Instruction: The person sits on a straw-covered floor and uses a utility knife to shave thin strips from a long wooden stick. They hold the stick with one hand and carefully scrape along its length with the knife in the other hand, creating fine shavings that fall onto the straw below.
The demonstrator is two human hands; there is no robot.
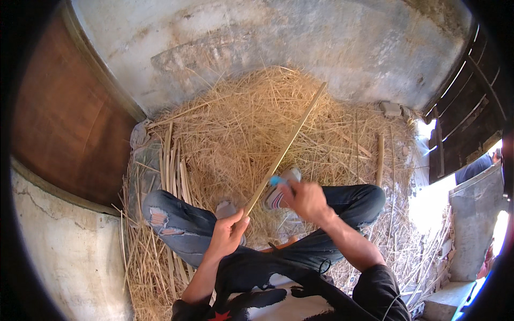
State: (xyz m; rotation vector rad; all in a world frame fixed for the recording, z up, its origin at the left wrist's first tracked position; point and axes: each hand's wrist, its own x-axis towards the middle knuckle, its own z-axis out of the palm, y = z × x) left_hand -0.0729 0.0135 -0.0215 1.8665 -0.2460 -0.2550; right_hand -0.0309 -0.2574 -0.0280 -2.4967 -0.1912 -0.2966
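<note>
A long, narrow bamboo strip (292,136) slants up and away from my left hand (227,235), whose fingers and thumb are closed around its near end. The strip's far end rises over the straw by the back wall. My right hand (308,202) is just right of the strip's lower part, its fingers curled and smeared by motion. A small blue object (276,180) shows at those fingertips, touching or close beside the strip. Its kind cannot be made out.
Loose straw-like shavings (267,99) heap around my feet and against the back wall (321,48). Several split strips (172,163) lie left of my knee. A short pole (380,160) lies at right. Past the wooden door (468,115), another person (475,170) is partly visible.
</note>
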